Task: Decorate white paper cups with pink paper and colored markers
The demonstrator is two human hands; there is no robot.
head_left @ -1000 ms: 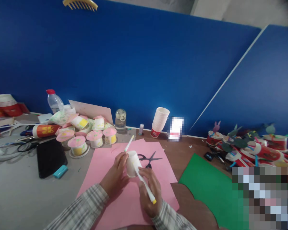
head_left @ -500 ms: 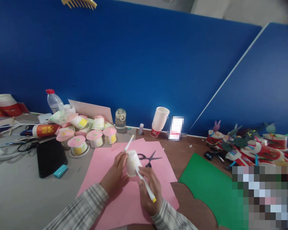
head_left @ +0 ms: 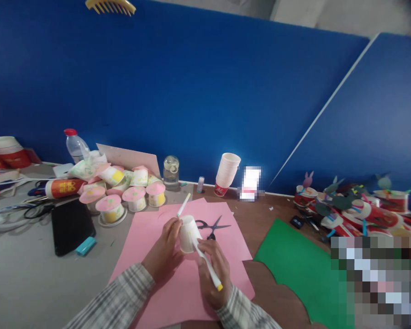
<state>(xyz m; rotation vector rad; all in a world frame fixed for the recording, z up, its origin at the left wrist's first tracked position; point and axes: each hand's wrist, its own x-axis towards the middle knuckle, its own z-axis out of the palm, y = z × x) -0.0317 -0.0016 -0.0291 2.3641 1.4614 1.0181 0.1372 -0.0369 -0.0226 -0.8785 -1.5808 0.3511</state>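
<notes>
Left hand (head_left: 164, 249) fingers wrapped around small white paper cup (head_left: 189, 234); right hand (head_left: 215, 269), at 4 o'clock, pinching white yellow-ended marker (head_left: 207, 267) against it

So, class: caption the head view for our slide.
Left hand steadies a white paper cup while right hand marks it with a pen.

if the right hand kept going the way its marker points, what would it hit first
The right hand holds a marker tipped up and to the left, its tip already at the white paper cup held by the left hand. So the cup comes first; actual contact is hard to judge.
</notes>
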